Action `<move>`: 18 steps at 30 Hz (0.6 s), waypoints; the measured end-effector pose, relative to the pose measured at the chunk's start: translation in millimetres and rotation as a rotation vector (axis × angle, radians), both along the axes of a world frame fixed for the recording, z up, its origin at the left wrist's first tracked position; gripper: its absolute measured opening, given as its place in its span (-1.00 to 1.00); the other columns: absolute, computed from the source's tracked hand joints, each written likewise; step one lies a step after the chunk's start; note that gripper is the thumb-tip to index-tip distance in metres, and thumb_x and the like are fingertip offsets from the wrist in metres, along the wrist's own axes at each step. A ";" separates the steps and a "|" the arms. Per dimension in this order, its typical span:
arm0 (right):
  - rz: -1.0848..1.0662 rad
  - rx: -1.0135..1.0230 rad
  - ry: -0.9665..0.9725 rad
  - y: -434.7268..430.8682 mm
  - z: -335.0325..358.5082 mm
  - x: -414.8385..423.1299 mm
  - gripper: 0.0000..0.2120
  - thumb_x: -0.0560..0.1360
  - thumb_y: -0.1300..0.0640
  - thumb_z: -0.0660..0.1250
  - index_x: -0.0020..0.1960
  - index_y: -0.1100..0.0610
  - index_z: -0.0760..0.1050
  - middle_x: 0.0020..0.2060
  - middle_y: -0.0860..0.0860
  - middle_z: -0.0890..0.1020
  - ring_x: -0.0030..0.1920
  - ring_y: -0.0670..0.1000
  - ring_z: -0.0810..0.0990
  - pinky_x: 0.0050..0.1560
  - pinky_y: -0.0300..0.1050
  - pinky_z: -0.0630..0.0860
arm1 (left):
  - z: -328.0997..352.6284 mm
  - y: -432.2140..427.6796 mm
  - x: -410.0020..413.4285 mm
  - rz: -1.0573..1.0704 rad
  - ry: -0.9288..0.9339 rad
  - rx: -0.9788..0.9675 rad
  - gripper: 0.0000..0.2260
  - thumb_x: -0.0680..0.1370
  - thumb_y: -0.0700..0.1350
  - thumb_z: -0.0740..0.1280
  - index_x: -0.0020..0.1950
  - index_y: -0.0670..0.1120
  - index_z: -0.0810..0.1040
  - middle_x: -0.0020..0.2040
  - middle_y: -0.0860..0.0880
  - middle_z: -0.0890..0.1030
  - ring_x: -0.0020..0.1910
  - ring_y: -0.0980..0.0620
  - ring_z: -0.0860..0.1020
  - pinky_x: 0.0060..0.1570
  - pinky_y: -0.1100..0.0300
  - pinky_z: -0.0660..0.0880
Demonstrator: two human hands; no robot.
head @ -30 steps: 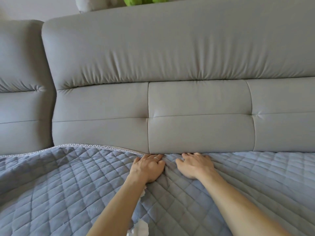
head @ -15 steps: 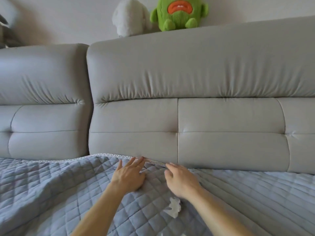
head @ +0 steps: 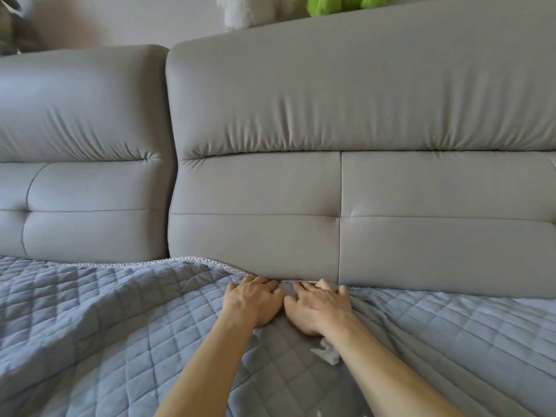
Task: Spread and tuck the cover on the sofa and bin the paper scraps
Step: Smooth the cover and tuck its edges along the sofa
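A blue-grey quilted cover (head: pixel 105 332) lies over the seat of a grey sofa (head: pixel 331 121). Its lace-trimmed back edge (head: pixel 192 260) still shows to the left, along the foot of the backrest. My left hand (head: pixel 254 300) and my right hand (head: pixel 320 308) lie side by side, palms down on the cover, fingertips pressed into the crease between seat and backrest. Neither hand holds anything. A crumpled white paper scrap (head: pixel 328 353) rests on the cover just under my right wrist. Another small white scrap (head: pixel 319 413) peeks in at the bottom edge.
A second backrest cushion (head: pixel 81 152) stands to the left. On top of the backrest sit a green plush toy (head: pixel 334 4) and a white plush toy (head: pixel 243 10). The cover is wrinkled to the left and right of my hands.
Both hands have slid forward and flattened, pushing the cover's edge into the crease. The view has shifted left and dipped, cropping the plush toys at the top.
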State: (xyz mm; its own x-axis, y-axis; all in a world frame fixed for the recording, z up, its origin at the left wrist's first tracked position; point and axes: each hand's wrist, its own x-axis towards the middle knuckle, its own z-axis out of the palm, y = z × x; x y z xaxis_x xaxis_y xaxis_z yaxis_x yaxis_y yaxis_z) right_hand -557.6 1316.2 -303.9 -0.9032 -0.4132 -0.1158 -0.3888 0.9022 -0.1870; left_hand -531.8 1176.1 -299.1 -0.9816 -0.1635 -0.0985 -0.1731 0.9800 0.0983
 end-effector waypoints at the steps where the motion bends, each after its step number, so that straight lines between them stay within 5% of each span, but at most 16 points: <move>1: -0.002 0.011 -0.015 -2.4 -4.3 0.4 -0.40 0.53 -0.14 -0.16 0.52 -0.05 0.21 0.52 -0.14 0.25 0.49 0.02 0.16 0.39 0.24 0.02 | -4.1 -0.7 -0.1 -0.002 -0.013 -0.016 -0.53 0.61 0.08 -0.08 0.48 0.13 0.33 0.53 0.13 0.26 0.50 0.06 0.16 0.41 -0.12 0.10; 6: -0.028 -0.014 -0.028 -15.2 -31.9 2.0 -0.44 0.54 -0.12 -0.15 0.48 -0.05 0.28 0.48 -0.14 0.33 0.47 -0.01 0.18 0.39 0.23 -0.01 | -33.7 -3.1 5.6 0.078 0.013 -0.001 -0.55 0.61 0.06 -0.06 0.47 0.11 0.33 0.50 0.12 0.31 0.49 0.09 0.18 0.41 -0.07 0.11; 11: -0.157 -0.159 0.138 -17.0 -21.9 12.5 -0.38 0.55 -0.19 -0.09 0.53 0.03 0.23 0.52 -0.11 0.26 0.53 -0.08 0.08 0.49 0.20 -0.02 | -18.9 -2.4 15.8 0.156 0.287 -0.001 -0.55 0.59 0.06 0.01 0.46 0.09 0.36 0.47 0.11 0.36 0.48 0.09 0.22 0.42 0.00 0.10; 18: -0.138 0.000 -0.005 -6.8 -18.9 14.5 -0.32 0.54 -0.24 -0.13 0.55 0.07 0.20 0.53 -0.01 0.26 0.54 0.02 0.13 0.50 0.22 -0.03 | -21.2 -2.0 23.8 0.106 0.053 0.094 -0.51 0.60 0.08 -0.04 0.53 0.07 0.25 0.55 0.09 0.23 0.54 0.10 0.09 0.48 -0.09 -0.02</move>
State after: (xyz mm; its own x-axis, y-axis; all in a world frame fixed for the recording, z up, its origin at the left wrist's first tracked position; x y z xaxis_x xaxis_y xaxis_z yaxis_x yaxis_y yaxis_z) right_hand -543.1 1309.4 -322.9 -0.9508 -0.2855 -0.1203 -0.2605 0.9469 -0.1883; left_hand -508.0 1174.1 -320.3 -0.9636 -0.2589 -0.0667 -0.2671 0.9427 0.2001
